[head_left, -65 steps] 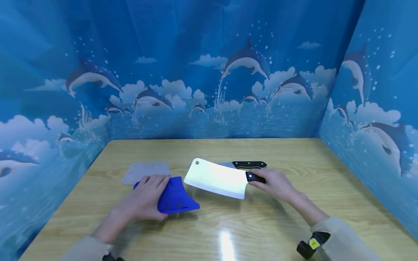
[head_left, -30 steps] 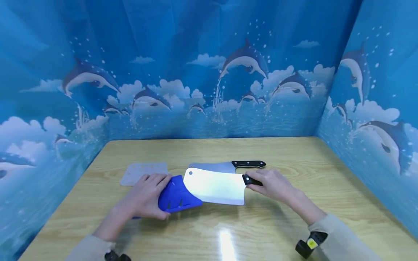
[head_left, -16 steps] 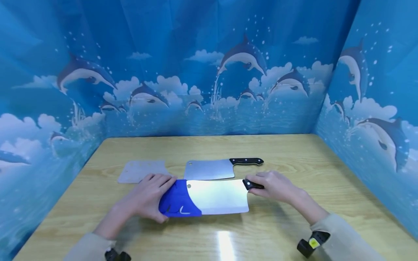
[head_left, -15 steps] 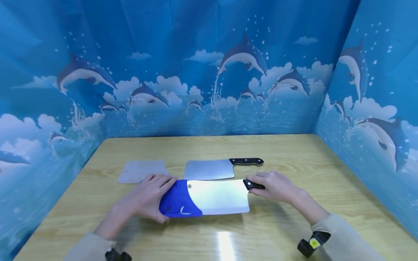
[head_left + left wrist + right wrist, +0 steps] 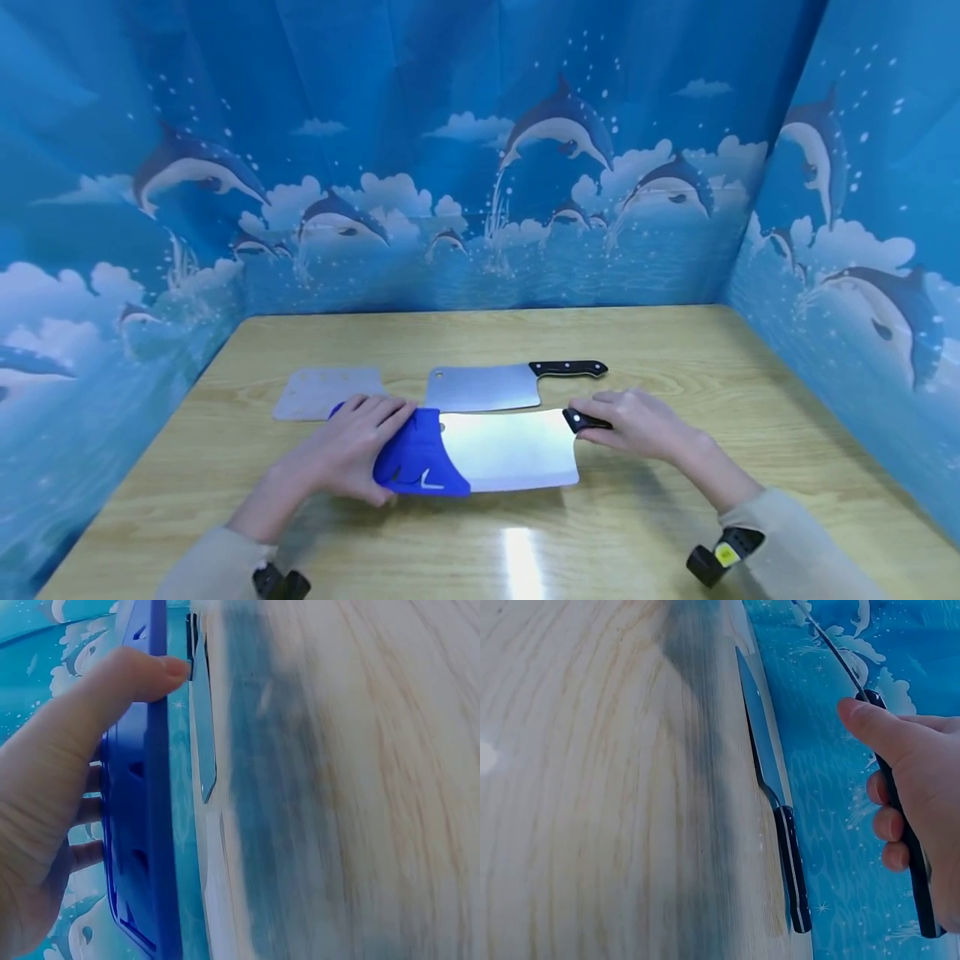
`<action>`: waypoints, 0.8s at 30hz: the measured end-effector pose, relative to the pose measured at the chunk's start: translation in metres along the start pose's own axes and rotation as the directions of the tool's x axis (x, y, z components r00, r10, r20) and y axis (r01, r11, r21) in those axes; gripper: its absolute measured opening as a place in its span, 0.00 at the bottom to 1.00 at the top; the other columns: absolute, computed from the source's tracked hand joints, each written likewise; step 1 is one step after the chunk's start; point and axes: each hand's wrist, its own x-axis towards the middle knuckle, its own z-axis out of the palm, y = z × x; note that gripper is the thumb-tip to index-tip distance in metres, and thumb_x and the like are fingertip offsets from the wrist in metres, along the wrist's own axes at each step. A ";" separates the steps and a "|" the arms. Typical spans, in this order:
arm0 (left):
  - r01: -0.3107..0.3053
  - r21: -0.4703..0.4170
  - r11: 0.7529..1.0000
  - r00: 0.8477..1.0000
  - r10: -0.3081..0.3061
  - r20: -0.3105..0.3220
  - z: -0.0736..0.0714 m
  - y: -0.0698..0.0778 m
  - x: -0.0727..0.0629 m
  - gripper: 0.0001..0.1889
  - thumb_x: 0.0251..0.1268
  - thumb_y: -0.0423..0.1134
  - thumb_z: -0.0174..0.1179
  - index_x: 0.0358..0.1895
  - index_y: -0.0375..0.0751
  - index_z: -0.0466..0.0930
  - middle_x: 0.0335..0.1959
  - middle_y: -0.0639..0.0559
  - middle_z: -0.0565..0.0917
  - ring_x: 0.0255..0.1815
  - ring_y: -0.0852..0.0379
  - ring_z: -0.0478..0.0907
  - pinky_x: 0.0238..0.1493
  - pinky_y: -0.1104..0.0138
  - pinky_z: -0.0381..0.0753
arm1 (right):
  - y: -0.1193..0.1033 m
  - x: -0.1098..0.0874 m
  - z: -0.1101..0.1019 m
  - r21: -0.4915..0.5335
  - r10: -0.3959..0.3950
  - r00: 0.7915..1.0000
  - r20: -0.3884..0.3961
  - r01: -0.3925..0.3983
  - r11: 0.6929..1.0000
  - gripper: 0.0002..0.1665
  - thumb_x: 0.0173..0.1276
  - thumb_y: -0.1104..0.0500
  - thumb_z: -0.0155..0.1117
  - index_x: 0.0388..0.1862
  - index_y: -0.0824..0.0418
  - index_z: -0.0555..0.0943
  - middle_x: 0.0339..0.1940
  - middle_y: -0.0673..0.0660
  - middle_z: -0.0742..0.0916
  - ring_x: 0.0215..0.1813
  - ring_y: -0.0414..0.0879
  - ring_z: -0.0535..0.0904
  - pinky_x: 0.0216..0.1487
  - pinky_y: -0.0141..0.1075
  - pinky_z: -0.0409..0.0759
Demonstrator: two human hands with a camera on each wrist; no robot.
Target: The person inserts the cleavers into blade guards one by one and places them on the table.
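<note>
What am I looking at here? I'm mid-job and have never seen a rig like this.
There's no machine: this is a person working bare-handed. The wide picture comes from a head-worn camera looking forward and down; the two closer ones come from the wrist cameras, one per side.

The left hand grips a blue cover. The right hand holds a cleaver by its black handle, and the cover hides the end of its blade.

Farther back, on the wooden table, lie a second cleaver and a pale, flat sheet.
</note>
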 end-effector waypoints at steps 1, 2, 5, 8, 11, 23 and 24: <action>0.003 0.004 1.000 1.000 -0.003 -0.015 0.001 -0.001 -0.002 0.59 0.28 0.68 0.67 0.67 0.34 0.60 0.58 0.42 0.71 0.57 0.46 0.67 0.57 0.47 0.64 | 0.000 -0.001 0.000 0.001 0.009 1.000 0.000 -0.009 1.000 0.19 0.60 0.52 0.66 0.47 0.62 0.81 0.30 0.54 0.85 0.24 0.38 0.78 0.21 0.27 0.74; 0.010 0.011 1.000 0.999 -0.010 -0.032 0.002 -0.001 -0.004 0.60 0.28 0.69 0.67 0.68 0.34 0.60 0.58 0.42 0.70 0.58 0.45 0.66 0.57 0.45 0.64 | 0.000 -0.002 0.000 0.002 0.018 1.000 -0.001 -0.018 1.000 0.19 0.60 0.52 0.66 0.47 0.62 0.81 0.30 0.54 0.85 0.24 0.38 0.78 0.21 0.28 0.74; 0.060 0.037 0.998 0.995 -0.056 -0.080 0.006 -0.003 -0.014 0.62 0.26 0.72 0.66 0.68 0.37 0.59 0.59 0.40 0.68 0.59 0.42 0.64 0.55 0.37 0.61 | 0.000 -0.007 0.000 0.004 0.028 0.999 -0.021 -0.028 1.000 0.20 0.61 0.50 0.64 0.46 0.63 0.82 0.30 0.54 0.85 0.25 0.38 0.77 0.21 0.28 0.73; 0.110 0.065 0.992 0.985 -0.100 -0.139 0.010 -0.005 -0.024 0.63 0.23 0.73 0.67 0.68 0.38 0.59 0.58 0.38 0.67 0.59 0.39 0.62 0.52 0.34 0.62 | 0.000 -0.012 -0.001 -0.002 0.002 0.998 -0.057 -0.002 1.000 0.22 0.64 0.48 0.60 0.45 0.64 0.82 0.29 0.53 0.84 0.23 0.35 0.74 0.20 0.26 0.72; 0.094 0.048 0.994 0.974 -0.082 -0.211 0.012 -0.005 -0.030 0.61 0.23 0.70 0.69 0.66 0.35 0.61 0.55 0.37 0.68 0.57 0.38 0.64 0.53 0.41 0.66 | -0.001 -0.014 -0.004 -0.016 -0.028 0.997 -0.074 0.027 1.000 0.23 0.66 0.45 0.57 0.45 0.64 0.82 0.28 0.52 0.84 0.21 0.31 0.71 0.19 0.24 0.70; 0.016 -0.020 1.000 0.970 -0.020 -0.242 0.012 0.001 -0.037 0.61 0.23 0.74 0.66 0.64 0.34 0.66 0.52 0.40 0.71 0.54 0.43 0.67 0.54 0.50 0.71 | -0.012 -0.022 -0.008 0.005 -0.051 0.998 -0.039 0.051 0.999 0.19 0.65 0.48 0.59 0.46 0.60 0.80 0.26 0.46 0.79 0.20 0.26 0.63 0.17 0.18 0.63; 0.014 -0.021 1.000 0.970 -0.018 -0.241 0.012 0.001 -0.037 0.61 0.23 0.75 0.66 0.64 0.34 0.66 0.52 0.40 0.71 0.54 0.43 0.67 0.54 0.50 0.71 | -0.013 -0.023 -0.008 0.009 -0.045 0.998 -0.040 0.046 0.999 0.18 0.65 0.48 0.59 0.46 0.60 0.80 0.26 0.45 0.79 0.19 0.26 0.62 0.17 0.17 0.62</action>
